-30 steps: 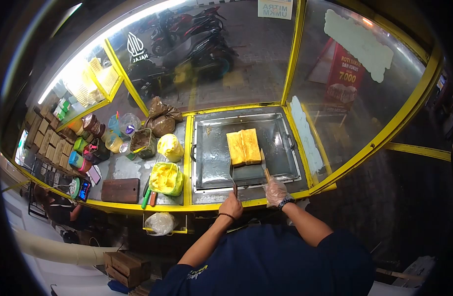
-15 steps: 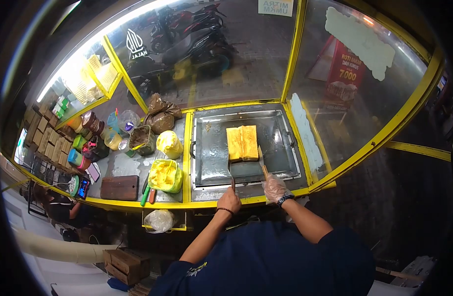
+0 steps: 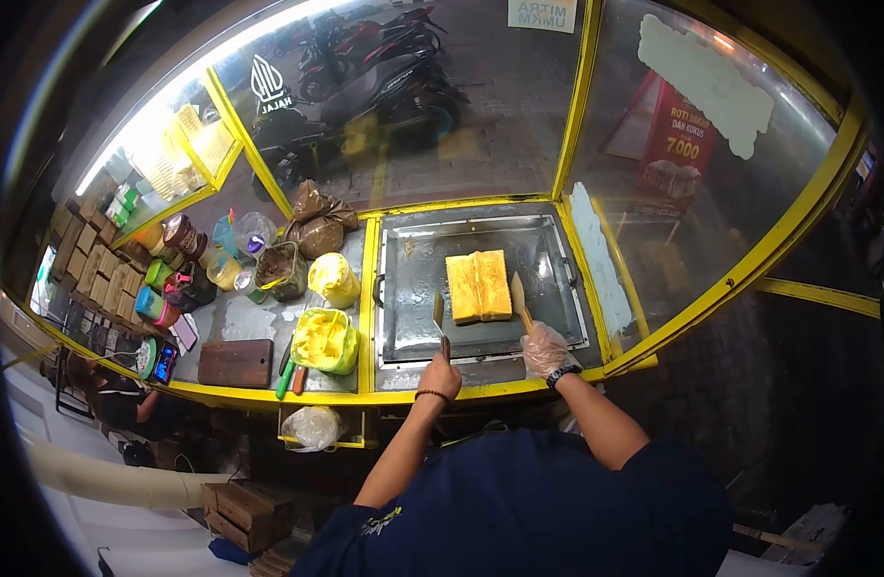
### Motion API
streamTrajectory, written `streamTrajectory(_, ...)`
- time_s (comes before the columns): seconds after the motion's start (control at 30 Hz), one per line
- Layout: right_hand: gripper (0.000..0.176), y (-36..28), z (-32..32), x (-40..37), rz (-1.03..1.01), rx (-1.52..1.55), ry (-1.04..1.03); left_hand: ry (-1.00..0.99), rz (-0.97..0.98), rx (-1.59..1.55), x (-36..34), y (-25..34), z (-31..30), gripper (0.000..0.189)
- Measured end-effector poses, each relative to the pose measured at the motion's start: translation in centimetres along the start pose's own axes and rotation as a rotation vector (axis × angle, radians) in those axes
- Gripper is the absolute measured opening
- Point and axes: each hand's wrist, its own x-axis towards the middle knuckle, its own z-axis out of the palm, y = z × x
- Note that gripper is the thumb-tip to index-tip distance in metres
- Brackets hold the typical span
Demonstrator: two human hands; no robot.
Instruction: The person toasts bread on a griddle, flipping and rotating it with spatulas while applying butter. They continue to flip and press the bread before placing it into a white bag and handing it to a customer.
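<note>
Just right of the frame's centre, the bread (image 3: pixel 479 286) lies on the griddle (image 3: pixel 413 332), seemingly there for heat, with bare metal around it that leaves access from either side. The left hand (image 3: pixel 440 378) is closed round the handle of a spatula (image 3: pixel 438 313), its blade apart from the bread's lower left. The right hand (image 3: pixel 546 350), in a clear glove likely worn for cleanliness, grips a wooden-handled blade (image 3: pixel 518 290) just beside the bread's right edge; whether they touch, I cannot tell. Holding both tools by the near ends probably spares the fingers the hot metal. Left of the griddle, an open tub (image 3: pixel 325 339) of yellow spread sits within easy reach.
</note>
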Motion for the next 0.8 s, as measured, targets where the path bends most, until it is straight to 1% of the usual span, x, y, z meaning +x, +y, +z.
streamTrajectory(0.03,0.020,0.0,0.4,0.2,-0.016,0.000,-0.001,0.000,0.004,0.003,0.7,0.1,0.5,0.028)
streamTrajectory(0.07,0.020,-0.1,0.9,0.3,-0.022,0.007,-0.026,-0.045,-0.028,-0.009,1.3,0.2,1.0,0.029)
streamTrajectory(0.17,0.021,-1.1,1.4,-0.6,-0.054,0.015,-0.032,-0.136,-0.067,0.080,0.1,2.7,0.8,0.030)
streamTrajectory(0.2,0.022,-1.3,1.6,-0.8,-0.004,0.025,-0.045,-0.157,-0.071,0.078,-0.1,3.1,0.8,0.033)
streamTrajectory(0.3,0.023,-1.1,1.7,-1.3,0.012,0.081,-0.121,-0.164,-0.077,0.077,0.0,2.8,1.1,0.033)
streamTrajectory(0.5,0.025,-1.2,1.7,-1.5,0.023,0.060,-0.123,-0.152,-0.049,0.058,0.2,2.2,1.6,0.033)
streamTrajectory(0.7,0.027,-2.3,0.5,-1.6,0.063,0.076,-0.196,-0.123,0.009,0.045,0.4,1.6,2.2,0.032)
streamTrajectory(0.8,0.027,-2.2,0.7,-1.7,0.072,0.072,-0.181,-0.132,-0.022,0.051,0.2,1.9,1.9,0.032)
